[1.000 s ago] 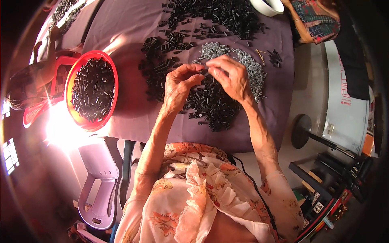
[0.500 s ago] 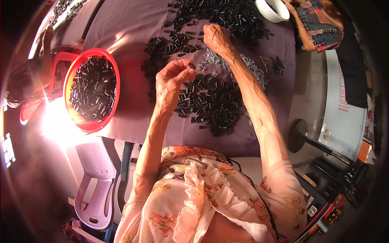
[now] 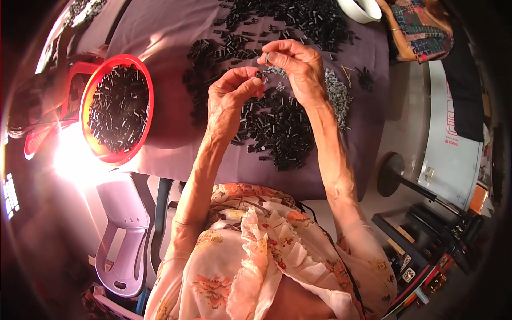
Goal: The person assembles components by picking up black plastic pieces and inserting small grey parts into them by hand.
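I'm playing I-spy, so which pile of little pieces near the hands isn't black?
The pile of small, pale grey pieces to the right of the right hand; the other piles nearby are black.

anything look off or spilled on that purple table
Nothing looks clearly spilled or damaged. Mildly odd: a small cluster of black pieces lies at the right, apart from the larger black heaps, and thin pale sticks lie beside the grey pieces, unlike the parts around them.

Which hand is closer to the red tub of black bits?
Left. The left hand is to the right of the red tub; the right hand is farther right, past the left hand.
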The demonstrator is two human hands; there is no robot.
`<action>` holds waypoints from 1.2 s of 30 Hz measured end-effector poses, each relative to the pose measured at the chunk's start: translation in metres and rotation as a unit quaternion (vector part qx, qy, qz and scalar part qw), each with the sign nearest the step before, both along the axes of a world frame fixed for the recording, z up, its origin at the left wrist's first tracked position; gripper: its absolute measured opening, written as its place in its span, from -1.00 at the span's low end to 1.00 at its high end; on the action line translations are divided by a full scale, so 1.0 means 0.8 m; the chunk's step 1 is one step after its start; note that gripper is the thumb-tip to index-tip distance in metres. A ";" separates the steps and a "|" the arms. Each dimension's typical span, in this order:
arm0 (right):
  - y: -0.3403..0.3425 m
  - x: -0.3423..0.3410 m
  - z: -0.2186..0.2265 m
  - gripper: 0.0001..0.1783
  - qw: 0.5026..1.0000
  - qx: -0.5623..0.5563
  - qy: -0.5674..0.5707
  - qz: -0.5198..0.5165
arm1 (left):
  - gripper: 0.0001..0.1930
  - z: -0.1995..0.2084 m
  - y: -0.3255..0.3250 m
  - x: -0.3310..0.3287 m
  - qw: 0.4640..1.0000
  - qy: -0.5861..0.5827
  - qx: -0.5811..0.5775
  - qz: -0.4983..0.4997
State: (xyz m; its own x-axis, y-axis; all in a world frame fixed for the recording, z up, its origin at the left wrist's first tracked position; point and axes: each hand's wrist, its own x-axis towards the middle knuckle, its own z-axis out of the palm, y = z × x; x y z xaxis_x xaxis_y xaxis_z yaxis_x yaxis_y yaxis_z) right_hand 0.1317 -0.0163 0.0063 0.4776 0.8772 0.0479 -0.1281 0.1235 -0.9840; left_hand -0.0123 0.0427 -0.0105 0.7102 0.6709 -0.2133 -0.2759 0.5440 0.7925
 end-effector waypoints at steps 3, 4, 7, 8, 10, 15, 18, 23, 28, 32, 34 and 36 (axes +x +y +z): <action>-0.011 -0.017 0.001 -0.89 0.999 0.008 0.006 -0.035 | -0.84 0.005 -0.009 0.004 1.000 0.000 0.003 -0.006; -0.015 -0.020 0.001 -0.89 0.999 0.008 0.006 -0.037 | -0.83 0.008 -0.012 0.006 1.000 -0.004 0.001 -0.004; -0.024 -0.029 0.004 -0.89 0.997 0.038 0.026 -0.061 | -0.82 0.011 -0.017 0.006 1.000 -0.009 0.002 -0.004; -0.025 -0.030 0.003 -0.89 0.997 0.038 0.026 -0.061 | -0.82 0.011 -0.017 0.005 1.000 -0.011 0.005 -0.006; -0.028 -0.031 0.001 -0.89 0.995 0.047 0.038 -0.079 | -0.82 0.014 -0.017 0.005 1.000 -0.012 0.002 -0.006; -0.033 -0.036 0.004 -0.90 0.993 0.040 -0.021 -0.106 | -0.82 0.016 -0.019 0.005 1.000 -0.018 0.005 -0.013; -0.035 -0.040 0.007 -0.92 0.989 0.039 -0.067 -0.123 | -0.83 0.018 -0.021 0.005 1.000 0.001 0.020 -0.008; -0.035 -0.043 0.006 -0.93 0.965 0.079 -0.208 -0.139 | -0.83 0.020 -0.023 0.005 0.999 0.017 0.049 -0.007; -0.039 -0.044 0.009 -0.92 0.971 0.081 -0.188 -0.127 | -0.83 0.022 -0.024 0.004 0.997 0.029 0.069 -0.014; -0.047 -0.036 0.007 -0.93 0.981 0.061 -0.152 -0.100 | -0.83 0.021 -0.026 0.006 0.997 0.014 0.063 -0.031; -0.049 -0.031 0.017 -0.94 0.986 0.060 -0.126 -0.095 | -0.82 0.020 -0.026 0.007 0.998 0.008 0.056 -0.036; -0.051 -0.016 0.017 -0.94 0.981 0.026 -0.188 -0.042 | -0.82 0.019 -0.026 0.007 0.998 0.002 0.049 -0.041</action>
State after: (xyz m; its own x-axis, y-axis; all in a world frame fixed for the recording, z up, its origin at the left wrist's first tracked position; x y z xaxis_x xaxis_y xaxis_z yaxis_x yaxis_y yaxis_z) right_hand 0.1191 -0.0573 0.0202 0.4878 0.8274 0.2783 0.2560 0.1692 -0.9518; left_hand -0.0063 0.0221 0.0046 0.7629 0.6284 -0.1521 -0.2299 0.4836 0.8445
